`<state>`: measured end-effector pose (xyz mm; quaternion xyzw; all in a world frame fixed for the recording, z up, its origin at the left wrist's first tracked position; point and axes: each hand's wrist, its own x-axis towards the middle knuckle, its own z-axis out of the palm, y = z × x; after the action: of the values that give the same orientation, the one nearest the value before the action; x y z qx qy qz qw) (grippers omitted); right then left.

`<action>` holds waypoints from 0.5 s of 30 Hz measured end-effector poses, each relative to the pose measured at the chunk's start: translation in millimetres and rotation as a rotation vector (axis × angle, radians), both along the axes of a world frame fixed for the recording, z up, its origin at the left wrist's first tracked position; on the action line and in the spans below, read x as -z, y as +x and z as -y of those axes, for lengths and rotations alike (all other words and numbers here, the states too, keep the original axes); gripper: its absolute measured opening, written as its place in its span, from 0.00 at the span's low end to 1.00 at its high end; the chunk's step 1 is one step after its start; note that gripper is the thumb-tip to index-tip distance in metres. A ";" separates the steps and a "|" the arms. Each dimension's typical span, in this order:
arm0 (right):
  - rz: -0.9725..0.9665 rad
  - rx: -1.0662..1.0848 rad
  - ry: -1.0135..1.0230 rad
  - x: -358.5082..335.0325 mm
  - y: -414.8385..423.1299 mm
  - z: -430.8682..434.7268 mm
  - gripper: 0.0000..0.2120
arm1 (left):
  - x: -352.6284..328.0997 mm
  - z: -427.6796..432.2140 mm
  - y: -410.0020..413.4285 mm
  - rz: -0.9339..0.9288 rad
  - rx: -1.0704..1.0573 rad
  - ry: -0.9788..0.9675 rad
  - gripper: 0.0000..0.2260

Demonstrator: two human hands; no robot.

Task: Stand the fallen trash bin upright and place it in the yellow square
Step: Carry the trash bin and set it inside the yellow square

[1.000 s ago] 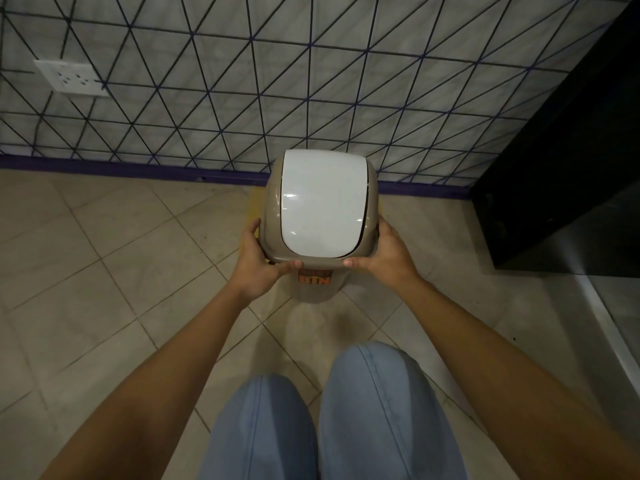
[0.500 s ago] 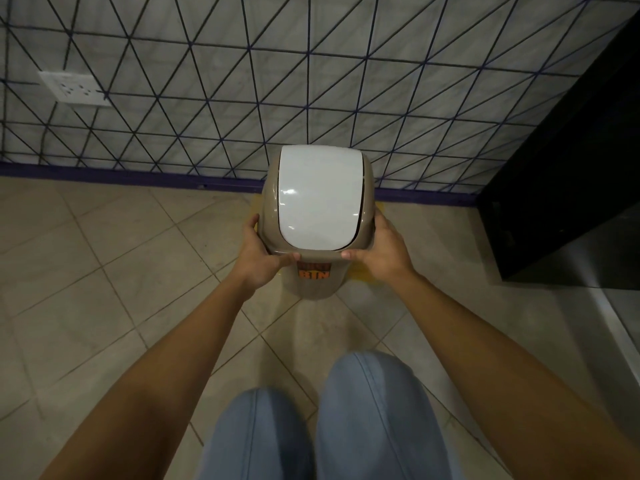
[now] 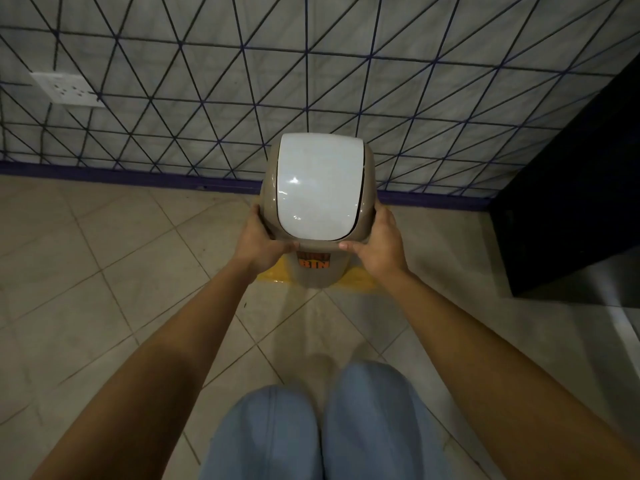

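Most of the yellow square is hidden under the trash bin; only a strip of yellow shows on the floor either side of the bin's base. Whether the base is fully down on the tiles I cannot tell. The orange label on the bin's front is half covered by the lid rim, with only "BIN" readable. The bin stands upright close to the tiled wall, its white swing lid facing up. A wall socket sits well to the left, a dark cabinet to the right. The left hand and right hand each have their grip wrapped around the bin's upper rim, thumbs on the front edge. Compared with a second ago, the bin is nearer the wall.
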<state>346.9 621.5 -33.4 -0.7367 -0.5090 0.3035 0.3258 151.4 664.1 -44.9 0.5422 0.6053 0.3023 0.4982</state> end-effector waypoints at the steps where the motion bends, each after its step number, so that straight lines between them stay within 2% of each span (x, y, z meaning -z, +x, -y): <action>1: 0.002 0.002 -0.007 0.2 0.8 -2.9 0.47 | 0.0 -2.5 0.7 -0.008 -0.002 0.002 0.41; 7: -0.029 0.006 0.007 0.9 5.9 -19.9 0.46 | 0.4 -24.4 1.4 -0.017 0.041 0.020 0.44; 15: -0.090 0.027 0.026 2.7 10.3 -41.8 0.46 | 2.9 -51.2 4.3 0.073 0.079 0.012 0.48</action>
<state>357.2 663.3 -36.1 -0.7249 -0.4876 0.3254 0.3619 155.7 715.3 -47.7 0.5573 0.5631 0.3055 0.5282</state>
